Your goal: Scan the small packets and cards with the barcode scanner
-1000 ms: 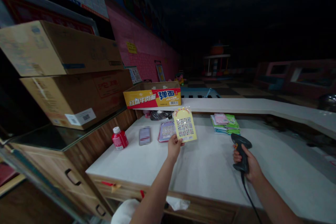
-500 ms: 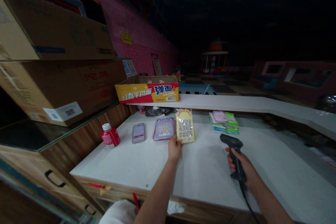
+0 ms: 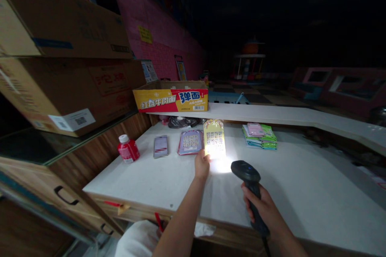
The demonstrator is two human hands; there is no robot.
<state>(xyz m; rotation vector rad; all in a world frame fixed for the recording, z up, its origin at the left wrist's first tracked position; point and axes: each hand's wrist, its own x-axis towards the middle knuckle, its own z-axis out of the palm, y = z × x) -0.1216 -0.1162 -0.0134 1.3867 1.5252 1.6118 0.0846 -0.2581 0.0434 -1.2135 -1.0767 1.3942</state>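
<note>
My left hand [image 3: 202,164] pinches the lower left corner of a yellow card pack [image 3: 214,140] in clear film, printed with a grid of small pictures. My right hand [image 3: 262,207] is closed round the grip of a black barcode scanner [image 3: 247,172]. Its head points left at the yellow pack, and a bright patch of light falls on the pack's lower edge and the counter. Left of the pack lies a small stack of purple and pink packs [image 3: 190,142]. Farther right sits a pile of green and pink packets [image 3: 259,135].
On the white counter [image 3: 144,180] stand a red bottle [image 3: 128,149] with a white cap and a blurred phone-like rectangle [image 3: 161,146]. A yellow-red noodle carton [image 3: 173,98] rests on the raised ledge [image 3: 271,114]. Large cardboard boxes [image 3: 69,92] are stacked at left. The scanner's cable hangs down.
My right hand has brought the scanner left, closer to the yellow pack, and its light has come on. My left hand keeps hold of the pack. The view has shifted slightly.
</note>
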